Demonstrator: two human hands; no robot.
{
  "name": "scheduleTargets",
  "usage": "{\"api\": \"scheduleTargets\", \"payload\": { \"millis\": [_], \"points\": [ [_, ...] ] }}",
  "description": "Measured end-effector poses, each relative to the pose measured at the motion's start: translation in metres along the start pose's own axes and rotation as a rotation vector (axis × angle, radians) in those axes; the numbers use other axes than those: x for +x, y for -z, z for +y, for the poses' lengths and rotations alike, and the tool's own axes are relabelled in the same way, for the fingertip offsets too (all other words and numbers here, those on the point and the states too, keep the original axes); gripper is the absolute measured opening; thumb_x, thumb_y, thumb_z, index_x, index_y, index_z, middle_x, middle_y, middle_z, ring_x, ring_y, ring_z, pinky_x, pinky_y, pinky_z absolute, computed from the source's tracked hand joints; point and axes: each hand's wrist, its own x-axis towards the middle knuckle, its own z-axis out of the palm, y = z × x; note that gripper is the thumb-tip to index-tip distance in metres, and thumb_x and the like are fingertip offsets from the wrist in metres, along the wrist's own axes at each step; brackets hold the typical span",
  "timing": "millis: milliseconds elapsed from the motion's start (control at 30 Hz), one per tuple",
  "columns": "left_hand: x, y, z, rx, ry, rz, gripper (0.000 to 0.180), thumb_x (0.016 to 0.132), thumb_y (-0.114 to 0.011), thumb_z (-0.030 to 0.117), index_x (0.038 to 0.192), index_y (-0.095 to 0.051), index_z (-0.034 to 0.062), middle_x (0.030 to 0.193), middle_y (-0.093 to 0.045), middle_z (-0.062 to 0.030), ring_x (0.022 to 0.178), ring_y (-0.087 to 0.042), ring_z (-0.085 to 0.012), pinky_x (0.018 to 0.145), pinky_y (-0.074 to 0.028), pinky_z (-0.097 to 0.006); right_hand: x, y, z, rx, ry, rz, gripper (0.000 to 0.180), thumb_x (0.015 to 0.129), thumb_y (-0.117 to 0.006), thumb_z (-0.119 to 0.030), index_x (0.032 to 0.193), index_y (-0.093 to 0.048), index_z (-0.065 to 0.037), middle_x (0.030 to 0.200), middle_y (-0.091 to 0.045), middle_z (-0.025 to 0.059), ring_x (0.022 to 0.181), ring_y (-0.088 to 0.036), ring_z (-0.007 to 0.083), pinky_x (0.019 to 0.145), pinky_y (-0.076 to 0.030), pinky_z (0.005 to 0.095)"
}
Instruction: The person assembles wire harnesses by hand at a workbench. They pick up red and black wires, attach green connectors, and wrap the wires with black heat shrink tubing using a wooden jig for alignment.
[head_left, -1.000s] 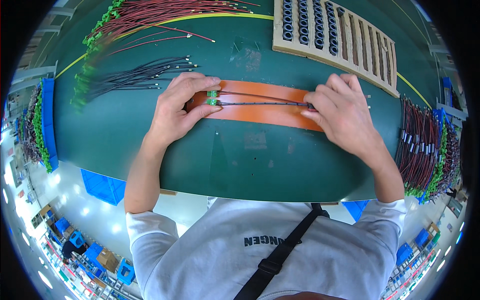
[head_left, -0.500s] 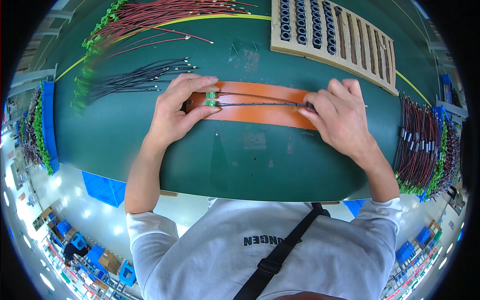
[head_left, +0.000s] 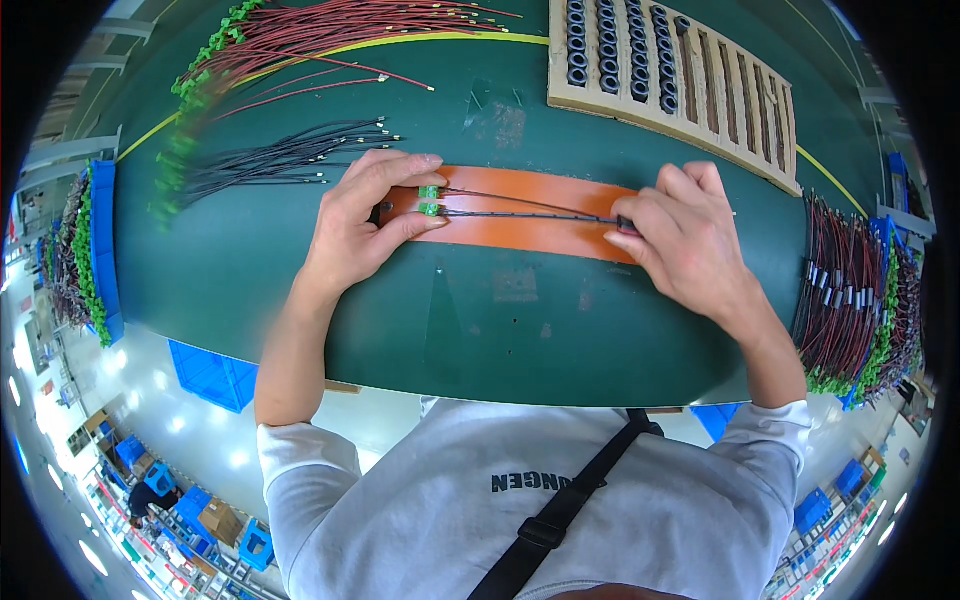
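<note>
My left hand (head_left: 372, 212) pinches two small green terminal connectors (head_left: 430, 194) between thumb and fingers. A red-brown wire and a black wire (head_left: 520, 214) run from the connectors to the right, nearly straight. At their other end my right hand (head_left: 690, 235) is closed around a small black ring-shaped core (head_left: 627, 225), partly covered by the fingers. Whether both wires pass through that core cannot be made out. Both hands work just over an orange strip (head_left: 540, 235) lying on the green table mat (head_left: 480, 330).
At the top right stands a wooden slotted tray (head_left: 640, 110) with rows of black cores. Red wires (head_left: 350, 20) and black wires (head_left: 290, 155) with green connectors lie at the upper left. Blue bins (head_left: 104, 250) of wire assemblies flank the table; finished-looking bundles (head_left: 845, 290) sit right.
The view has shifted slightly. My right hand has turned a little, and more of the black core shows at its fingertips. My left hand keeps its grip on the connectors.
</note>
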Motion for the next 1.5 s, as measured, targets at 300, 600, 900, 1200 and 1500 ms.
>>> {"api": "scheduleTargets", "payload": {
  "millis": [300,600,900,1200,1500],
  "points": [
    [-0.003,0.000,-0.001,-0.008,0.010,-0.008,0.055,0.077,-0.082,0.001,0.129,-0.064,0.0030,0.111,-0.076,-0.0120,0.112,-0.065,-0.0292,0.101,-0.051,-0.041,0.004,-0.004,0.010,0.026,-0.009,-0.006,0.024,0.084,-0.079,-0.027,0.095,-0.067,-0.009,0.083,-0.067,0.0005,0.078,-0.052,0.0211,0.080,-0.040,0.0376],
    [-0.004,-0.001,0.000,0.002,0.021,-0.016,0.056,0.077,-0.082,0.000,0.130,-0.063,0.0030,0.112,-0.076,-0.0116,0.112,-0.066,-0.0292,0.101,-0.051,-0.041,-0.002,0.003,0.010,0.104,0.013,-0.111,0.022,0.088,-0.075,-0.028,0.097,-0.070,-0.009,0.083,-0.066,0.0020,0.082,-0.053,0.0222,0.084,-0.040,0.0375],
    [-0.004,-0.001,0.003,-0.010,0.034,-0.009,0.057,0.077,-0.082,0.000,0.130,-0.064,0.0033,0.111,-0.076,-0.0112,0.112,-0.066,-0.0281,0.102,-0.051,-0.041,0.008,0.004,0.022,0.095,0.028,-0.111,0.023,0.091,-0.073,-0.030,0.096,-0.070,-0.008,0.084,-0.065,0.0039,0.085,-0.054,0.0238,0.086,-0.041,0.0381],
    [-0.009,-0.003,0.003,-0.020,0.053,0.015,0.057,0.075,-0.083,-0.001,0.129,-0.065,0.0033,0.110,-0.077,-0.0096,0.113,-0.066,-0.0274,0.101,-0.052,-0.039,0.010,0.004,0.022,0.103,0.045,-0.111,0.021,0.092,-0.072,-0.029,0.097,-0.069,-0.009,0.082,-0.063,0.0032,0.084,-0.052,0.0232,0.085,-0.039,0.0386],
    [-0.008,-0.002,0.007,-0.007,0.062,0.029,0.052,0.076,-0.083,-0.001,0.125,-0.067,0.0036,0.110,-0.077,-0.0101,0.111,-0.067,-0.0272,0.099,-0.054,-0.038,-0.006,-0.005,-0.004,0.000,-0.017,0.019,0.021,0.088,-0.076,-0.026,0.097,-0.069,-0.008,0.082,-0.066,0.0011,0.083,-0.055,0.0226,0.084,-0.041,0.0367]
  ]
}}
